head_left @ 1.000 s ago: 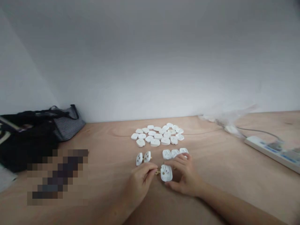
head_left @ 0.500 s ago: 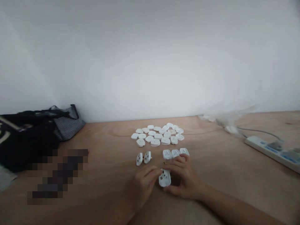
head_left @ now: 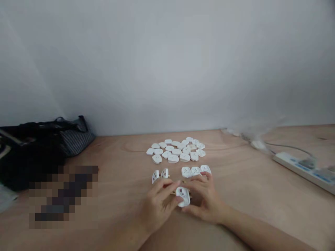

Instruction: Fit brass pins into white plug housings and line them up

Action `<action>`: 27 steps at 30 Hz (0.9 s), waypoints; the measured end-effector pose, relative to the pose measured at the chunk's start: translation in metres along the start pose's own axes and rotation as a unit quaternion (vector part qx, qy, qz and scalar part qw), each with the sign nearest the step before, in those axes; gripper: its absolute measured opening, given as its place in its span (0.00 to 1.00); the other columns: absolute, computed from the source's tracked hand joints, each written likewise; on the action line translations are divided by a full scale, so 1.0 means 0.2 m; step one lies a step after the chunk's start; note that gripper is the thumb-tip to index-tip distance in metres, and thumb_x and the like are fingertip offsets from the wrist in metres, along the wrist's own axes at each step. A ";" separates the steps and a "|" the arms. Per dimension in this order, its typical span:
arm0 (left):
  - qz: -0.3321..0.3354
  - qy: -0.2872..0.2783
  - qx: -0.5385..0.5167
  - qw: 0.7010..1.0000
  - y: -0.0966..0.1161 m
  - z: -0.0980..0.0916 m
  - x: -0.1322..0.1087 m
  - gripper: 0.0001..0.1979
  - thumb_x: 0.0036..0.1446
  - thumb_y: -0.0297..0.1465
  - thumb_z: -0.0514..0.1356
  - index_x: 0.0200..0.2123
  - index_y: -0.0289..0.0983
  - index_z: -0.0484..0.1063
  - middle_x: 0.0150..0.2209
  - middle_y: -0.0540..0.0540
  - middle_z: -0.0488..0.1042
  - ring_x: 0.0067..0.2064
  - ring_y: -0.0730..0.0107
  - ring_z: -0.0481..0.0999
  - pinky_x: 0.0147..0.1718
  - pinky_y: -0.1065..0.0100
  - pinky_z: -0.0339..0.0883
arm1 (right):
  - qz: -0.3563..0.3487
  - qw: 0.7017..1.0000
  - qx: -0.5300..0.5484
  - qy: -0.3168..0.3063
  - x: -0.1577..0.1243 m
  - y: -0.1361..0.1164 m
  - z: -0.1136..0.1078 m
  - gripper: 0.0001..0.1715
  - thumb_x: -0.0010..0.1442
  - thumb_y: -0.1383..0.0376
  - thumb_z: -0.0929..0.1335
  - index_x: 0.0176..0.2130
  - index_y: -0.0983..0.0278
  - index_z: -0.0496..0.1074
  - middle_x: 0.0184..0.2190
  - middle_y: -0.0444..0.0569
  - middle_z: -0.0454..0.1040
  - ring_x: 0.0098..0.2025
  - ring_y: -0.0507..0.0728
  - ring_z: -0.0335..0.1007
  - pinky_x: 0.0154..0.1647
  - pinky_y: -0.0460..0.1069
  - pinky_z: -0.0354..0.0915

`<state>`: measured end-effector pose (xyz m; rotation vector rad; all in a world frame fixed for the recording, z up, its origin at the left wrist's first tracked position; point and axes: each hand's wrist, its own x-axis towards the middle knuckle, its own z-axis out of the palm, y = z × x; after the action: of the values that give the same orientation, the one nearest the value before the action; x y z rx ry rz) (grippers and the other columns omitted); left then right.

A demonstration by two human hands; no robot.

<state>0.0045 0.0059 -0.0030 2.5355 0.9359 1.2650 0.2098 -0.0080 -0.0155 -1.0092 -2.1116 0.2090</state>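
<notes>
Head view: a dark bag (head_left: 34, 157) at left, its contents too dark to tell. One white plug housing (head_left: 184, 197) sits between the hands — the left hand (head_left: 159, 202) pinching it, the right hand (head_left: 206, 198) gripping its right edge. Similar white pieces (head_left: 173, 159) lie beyond, on a wooden table (head_left: 117, 188) before a pale wall (head_left: 167, 80).

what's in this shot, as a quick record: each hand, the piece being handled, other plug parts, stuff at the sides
left hand: thumb and fingers at the white plug base, thumb over its face
right hand: thumb and fingers around the plug base's right side
plug base: open face toward the camera, brass-coloured pins showing beside it
row: three white plug parts beyond the right hand
pair: two white plug parts on edge beyond the left hand
group: many white plug parts farther back
left side: striped bag
right side: power strip
</notes>
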 end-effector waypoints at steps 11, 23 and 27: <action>-0.072 -0.125 -0.064 0.987 -0.06 0.01 -0.02 0.30 0.41 0.40 0.71 0.50 0.41 0.71 0.43 0.44 0.75 0.44 0.60 0.75 0.44 0.64 0.70 | -0.006 1.000 0.019 0.017 0.00 0.03 0.01 0.38 0.39 0.40 0.72 0.45 0.56 0.70 0.37 0.47 0.76 0.42 0.61 0.68 0.53 0.59 0.46; -0.120 -0.093 -0.039 0.988 -0.06 0.00 -0.03 0.26 0.41 0.33 0.70 0.47 0.40 0.72 0.45 0.44 0.75 0.46 0.58 0.74 0.47 0.62 0.68 | 0.152 0.981 -0.108 -0.054 0.03 0.04 -0.03 0.12 0.53 0.52 0.70 0.26 0.57 0.75 0.27 0.44 0.73 0.36 0.58 0.64 0.41 0.55 0.48; -0.117 -0.106 -0.043 0.987 -0.07 0.01 -0.03 0.26 0.42 0.34 0.70 0.47 0.40 0.72 0.45 0.43 0.74 0.46 0.58 0.74 0.47 0.61 0.68 | 0.163 0.976 -0.129 -0.060 0.03 0.04 0.00 0.06 0.54 0.60 0.70 0.26 0.54 0.76 0.27 0.44 0.74 0.37 0.58 0.63 0.39 0.54 0.47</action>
<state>-0.0035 0.0130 -0.0139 2.3535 1.0658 0.9288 0.2112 0.0020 -0.0151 -1.5324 -2.1065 0.1613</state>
